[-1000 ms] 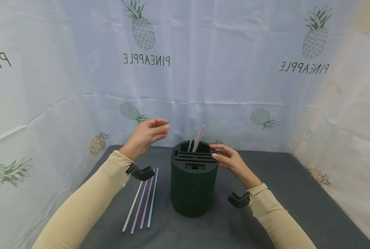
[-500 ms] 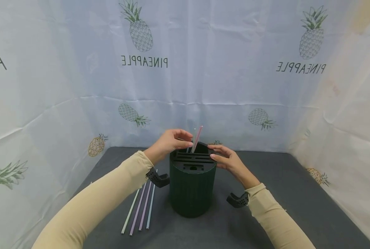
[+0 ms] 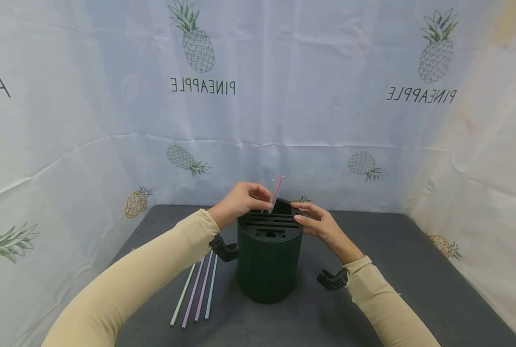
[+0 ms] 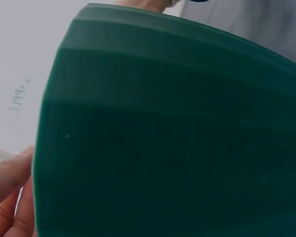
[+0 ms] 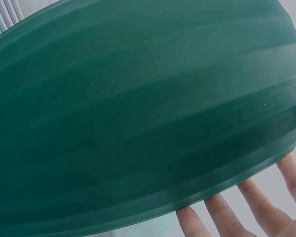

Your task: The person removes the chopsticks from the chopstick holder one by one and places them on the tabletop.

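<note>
A round dark green knife holder point(image 3: 270, 270) with a black slotted top stands mid-table. From its rear opening rise a pink straw point(image 3: 278, 187) and a pale one beside it, with a faint bluish one partly hidden. My left hand point(image 3: 245, 200) reaches over the left rim, its bent thumb and fingers pinching at the straws just above the opening. In the left wrist view those fingers point(image 4: 10, 177) show beside the green wall. My right hand point(image 3: 320, 221) rests on the right rim, its fingers point(image 5: 224, 217) spread fairly straight against the side.
Several straws point(image 3: 200, 294), pale green, purple and blue, lie side by side on the dark grey tabletop point(image 3: 370, 318) left of the holder. A white cloth point(image 3: 284, 111) printed with pineapples surrounds the table at the back and sides.
My left hand has come right and down from the air beside the holder to the straws at its opening, settling slightly lower lately. The right hand has stayed on the rim.
</note>
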`<move>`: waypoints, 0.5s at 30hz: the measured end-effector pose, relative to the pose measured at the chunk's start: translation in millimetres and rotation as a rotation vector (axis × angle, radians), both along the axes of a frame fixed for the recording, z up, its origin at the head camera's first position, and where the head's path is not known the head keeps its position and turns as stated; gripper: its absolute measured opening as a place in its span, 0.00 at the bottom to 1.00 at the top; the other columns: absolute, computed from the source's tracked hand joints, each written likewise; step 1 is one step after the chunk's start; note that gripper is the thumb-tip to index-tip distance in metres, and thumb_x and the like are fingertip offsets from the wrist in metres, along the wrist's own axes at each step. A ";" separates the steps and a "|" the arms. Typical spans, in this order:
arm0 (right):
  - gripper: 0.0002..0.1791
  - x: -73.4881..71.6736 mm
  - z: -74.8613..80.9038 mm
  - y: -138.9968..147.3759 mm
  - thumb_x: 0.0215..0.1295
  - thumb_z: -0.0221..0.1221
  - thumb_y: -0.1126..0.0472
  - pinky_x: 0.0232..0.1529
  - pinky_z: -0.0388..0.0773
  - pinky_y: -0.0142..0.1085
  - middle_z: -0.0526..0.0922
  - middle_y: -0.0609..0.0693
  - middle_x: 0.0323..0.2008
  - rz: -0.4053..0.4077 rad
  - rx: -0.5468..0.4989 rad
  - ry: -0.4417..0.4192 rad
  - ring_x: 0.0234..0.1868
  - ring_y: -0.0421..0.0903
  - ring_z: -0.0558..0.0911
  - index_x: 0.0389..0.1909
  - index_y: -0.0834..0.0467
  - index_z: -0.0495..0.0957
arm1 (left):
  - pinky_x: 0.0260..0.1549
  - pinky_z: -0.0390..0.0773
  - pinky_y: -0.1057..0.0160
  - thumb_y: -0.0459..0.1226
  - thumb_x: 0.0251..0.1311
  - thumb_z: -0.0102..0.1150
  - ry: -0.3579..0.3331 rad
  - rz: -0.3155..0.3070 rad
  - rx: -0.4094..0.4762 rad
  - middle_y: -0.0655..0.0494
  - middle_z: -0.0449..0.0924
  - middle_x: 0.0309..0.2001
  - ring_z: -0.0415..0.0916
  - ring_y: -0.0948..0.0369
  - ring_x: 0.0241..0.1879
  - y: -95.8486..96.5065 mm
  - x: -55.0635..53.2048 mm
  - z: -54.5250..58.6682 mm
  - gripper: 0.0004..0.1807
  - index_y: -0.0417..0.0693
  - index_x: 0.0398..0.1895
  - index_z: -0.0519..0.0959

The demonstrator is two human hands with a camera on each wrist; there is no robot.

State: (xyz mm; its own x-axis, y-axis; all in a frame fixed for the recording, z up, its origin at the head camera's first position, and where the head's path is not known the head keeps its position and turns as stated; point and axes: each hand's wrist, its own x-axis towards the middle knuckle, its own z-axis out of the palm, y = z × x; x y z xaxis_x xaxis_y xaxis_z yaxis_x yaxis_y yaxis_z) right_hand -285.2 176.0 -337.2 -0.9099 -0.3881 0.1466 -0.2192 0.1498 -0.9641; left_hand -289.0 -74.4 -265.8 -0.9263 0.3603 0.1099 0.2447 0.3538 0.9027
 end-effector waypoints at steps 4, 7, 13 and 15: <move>0.28 0.3 -0.2 0.6 0.70 0.57 0.52 0.64 0.67 0.60 0.57 0.54 0.73 -0.001 0.010 0.006 0.73 0.58 0.59 0.69 0.53 0.66 | 0.50 0.80 0.55 0.33 0.58 0.67 0.008 -0.005 -0.011 0.49 0.82 0.43 0.77 0.55 0.46 1.6 1.6 0.0 0.12 0.40 0.44 0.81; 0.28 0.6 -0.3 0.7 0.70 0.56 0.52 0.64 0.67 0.61 0.57 0.54 0.73 -0.003 0.015 0.010 0.72 0.59 0.59 0.69 0.52 0.66 | 0.49 0.81 0.56 0.32 0.58 0.66 0.010 -0.013 -0.002 0.48 0.81 0.42 0.78 0.55 0.45 1.9 1.4 0.0 0.11 0.40 0.44 0.80; 0.28 1.5 -0.2 0.7 0.70 0.56 0.52 0.64 0.66 0.61 0.56 0.54 0.73 0.001 0.012 0.009 0.74 0.58 0.56 0.69 0.52 0.66 | 0.51 0.81 0.53 0.30 0.61 0.63 0.046 -0.025 0.109 0.48 0.79 0.42 0.78 0.56 0.43 -3.5 5.0 10.5 0.11 0.38 0.45 0.78; 0.28 2.1 0.2 0.5 0.70 0.56 0.52 0.64 0.66 0.61 0.56 0.54 0.73 0.005 0.010 0.012 0.74 0.58 0.55 0.69 0.52 0.66 | 0.50 0.81 0.55 0.29 0.60 0.62 0.073 -0.015 0.184 0.51 0.80 0.41 0.79 0.58 0.41 -6.9 6.8 19.6 0.10 0.37 0.45 0.78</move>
State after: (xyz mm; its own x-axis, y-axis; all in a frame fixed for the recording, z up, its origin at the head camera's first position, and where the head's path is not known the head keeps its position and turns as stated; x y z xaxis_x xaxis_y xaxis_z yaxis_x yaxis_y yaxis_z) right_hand -283.1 176.5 -337.0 -0.9063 -0.3937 0.1535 -0.2314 0.1583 -0.9599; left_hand -282.2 -81.3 -246.2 -0.9082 0.3416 0.2419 0.3161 0.1807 0.9314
